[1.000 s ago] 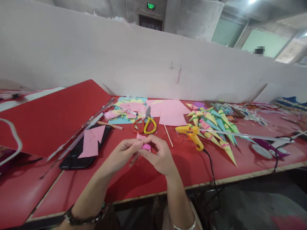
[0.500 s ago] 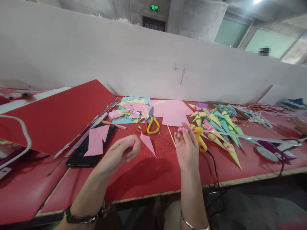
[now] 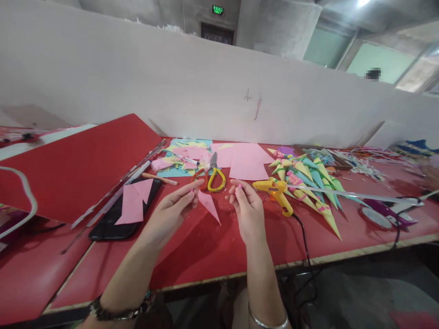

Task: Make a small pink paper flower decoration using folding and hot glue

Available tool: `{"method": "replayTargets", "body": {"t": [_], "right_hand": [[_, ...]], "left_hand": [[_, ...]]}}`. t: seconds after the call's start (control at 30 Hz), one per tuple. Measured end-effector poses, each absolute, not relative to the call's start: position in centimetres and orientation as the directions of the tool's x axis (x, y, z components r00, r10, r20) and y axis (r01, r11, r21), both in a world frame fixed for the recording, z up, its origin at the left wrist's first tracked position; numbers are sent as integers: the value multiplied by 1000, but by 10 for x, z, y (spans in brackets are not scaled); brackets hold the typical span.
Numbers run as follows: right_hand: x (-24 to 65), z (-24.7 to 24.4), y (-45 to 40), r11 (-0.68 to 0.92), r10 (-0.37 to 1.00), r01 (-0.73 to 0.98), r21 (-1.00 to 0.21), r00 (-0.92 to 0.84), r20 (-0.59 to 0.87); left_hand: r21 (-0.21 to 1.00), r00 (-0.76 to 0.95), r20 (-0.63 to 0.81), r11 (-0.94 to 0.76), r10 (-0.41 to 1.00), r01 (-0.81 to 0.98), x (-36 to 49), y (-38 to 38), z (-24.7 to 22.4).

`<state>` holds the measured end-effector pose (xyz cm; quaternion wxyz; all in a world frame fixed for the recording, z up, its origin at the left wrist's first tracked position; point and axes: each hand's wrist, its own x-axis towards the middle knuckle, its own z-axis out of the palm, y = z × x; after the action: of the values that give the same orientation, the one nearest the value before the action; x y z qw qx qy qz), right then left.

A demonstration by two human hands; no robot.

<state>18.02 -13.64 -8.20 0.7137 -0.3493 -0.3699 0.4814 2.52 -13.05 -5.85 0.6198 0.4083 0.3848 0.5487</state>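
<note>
Both hands hover over the red table, apart from each other. My left hand (image 3: 173, 208) is closed in a pinch, thumb against fingertips; whatever it may hold is too small to make out. My right hand (image 3: 251, 212) has its thumb pressed to the curled fingers, with a tiny pink spot at the tip that could be a nail or a small piece. Between them lies a pointed pink piece of paper (image 3: 210, 206). Scissors (image 3: 216, 179) with one red and one yellow handle lie just beyond. To the right of my right hand rests a yellow glue gun (image 3: 279, 192).
Yellow, blue and green paper cones (image 3: 324, 192) are heaped at the right. Pink paper sheets (image 3: 249, 162) and paper scraps (image 3: 181, 155) lie at the back. On the left, a black phone (image 3: 111, 226) carries cut pink paper (image 3: 132, 203), near a large red board (image 3: 89, 162).
My right hand has moved left, away from the glue gun and nearer the left hand. The left hand's fingers have straightened forward into a pinch. The view has shifted slightly.
</note>
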Motion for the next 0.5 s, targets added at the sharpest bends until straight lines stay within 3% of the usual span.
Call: {"method": "replayTargets", "body": {"t": [0.13, 0.3, 0.5], "right_hand": [[178, -82, -137, 280, 950, -429, -859, 253, 184], [176, -84, -138, 244, 939, -328, -913, 314, 138], [175, -87, -136, 291, 934, -246, -925, 282, 219]], "left_hand": [[926, 63, 32, -5, 997, -378, 25, -132, -57], [904, 174, 72, 10, 982, -428, 23, -134, -57], [825, 115, 90, -9, 989, -565, 26, -131, -54]]}}
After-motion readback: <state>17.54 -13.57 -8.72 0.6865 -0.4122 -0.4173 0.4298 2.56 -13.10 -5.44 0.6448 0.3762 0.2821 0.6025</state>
